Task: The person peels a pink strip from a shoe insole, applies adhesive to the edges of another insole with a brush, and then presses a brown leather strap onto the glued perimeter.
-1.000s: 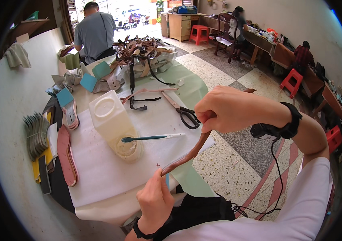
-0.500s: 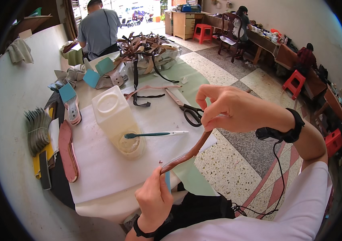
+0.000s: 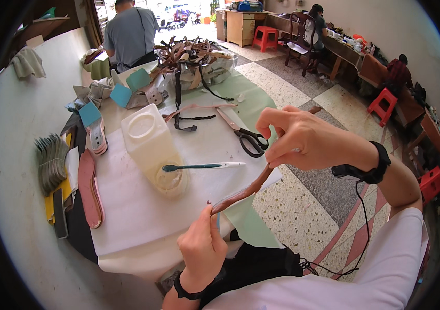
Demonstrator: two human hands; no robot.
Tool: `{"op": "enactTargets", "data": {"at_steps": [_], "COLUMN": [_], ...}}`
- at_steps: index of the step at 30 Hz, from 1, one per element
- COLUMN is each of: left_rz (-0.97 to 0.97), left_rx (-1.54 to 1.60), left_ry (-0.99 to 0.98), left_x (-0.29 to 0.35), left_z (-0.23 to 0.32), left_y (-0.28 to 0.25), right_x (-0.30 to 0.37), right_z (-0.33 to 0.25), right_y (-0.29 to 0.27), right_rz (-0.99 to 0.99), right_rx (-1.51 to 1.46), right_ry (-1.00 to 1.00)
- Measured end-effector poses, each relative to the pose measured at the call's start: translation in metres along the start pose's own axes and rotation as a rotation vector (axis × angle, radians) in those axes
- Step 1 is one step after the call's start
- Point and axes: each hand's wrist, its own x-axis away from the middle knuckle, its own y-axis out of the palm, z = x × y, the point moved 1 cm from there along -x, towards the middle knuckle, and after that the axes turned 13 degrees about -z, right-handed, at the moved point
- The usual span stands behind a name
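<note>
A narrow brown strip (image 3: 246, 193), leather-like, stretches slantwise between my hands over the table's near right edge. My left hand (image 3: 202, 249) pinches its lower end between thumb and fingers. Higher up and to the right, my right hand (image 3: 302, 137) grips it with bent fingers, and a short end pokes out behind that hand. Left of the strip lies a translucent plastic jug (image 3: 147, 132) with a cut-open part holding pale residue. Across it rests a teal and white toothbrush (image 3: 204, 166). Black-handled scissors (image 3: 251, 142) lie just left of my right hand.
White paper (image 3: 122, 227) covers the table. Pink insole shapes (image 3: 90, 191) and a bundle of grey curved pieces (image 3: 51, 163) lie at left. A bin of leather scraps (image 3: 214, 72) stands at the back. Other people work beyond, near red stools (image 3: 383, 106). A cable hangs from my right wrist.
The view has shifted slightly, so the table things sit a little higher and further right. Both hands keep hold of the brown strip, with little other movement.
</note>
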Motion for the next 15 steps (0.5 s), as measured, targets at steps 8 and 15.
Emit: {"op": "enactTargets", "data": {"at_steps": [8,15], "left_rz": [-0.025,-0.009], "left_rx": [-0.076,-0.097], "left_ry": [0.078,0.114], "left_x": [-0.003,-0.007], "left_z": [-0.003,0.002], "left_y": [0.005,0.013], "right_x": [0.004,0.008], "right_z": [-0.004,-0.006], "right_y": [0.008,0.008], "right_rz": [0.051,0.059], "right_rx": [0.004,0.080], "right_ry": [0.010,0.012]}}
